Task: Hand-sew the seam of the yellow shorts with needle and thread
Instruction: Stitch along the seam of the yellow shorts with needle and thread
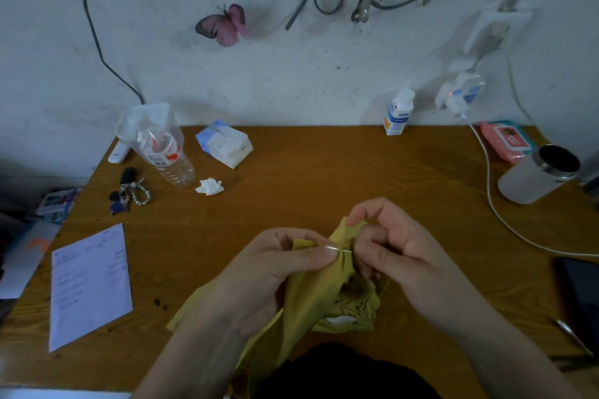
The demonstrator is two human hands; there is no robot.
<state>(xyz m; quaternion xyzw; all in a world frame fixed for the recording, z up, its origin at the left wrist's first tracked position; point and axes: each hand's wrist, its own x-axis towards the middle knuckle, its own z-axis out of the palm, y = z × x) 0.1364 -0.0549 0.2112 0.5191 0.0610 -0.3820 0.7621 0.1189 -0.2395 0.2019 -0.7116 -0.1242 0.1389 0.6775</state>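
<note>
A bare band of the brown wooden table (pixel 324 172) runs across the middle of the frame, open for my reach toward the wall. At upper left it is hemmed by a clear plastic water bottle (pixel 171 159) lying down, a blue and white tissue pack (pixel 223 147), a crumpled white tissue (pixel 210 187) and a bunch of keys with a bead ring (pixel 129 193). A white printed paper sheet (pixel 90 285) lies flat at lower left. At right, a white charging cable (pixel 488 178) snakes across, with a grey cylindrical cup (pixel 531 181) and a dark flat phone (pixel 580 298) beyond it. My bunched yellow shorts (pixel 311 295) fill the lower centre.
</note>
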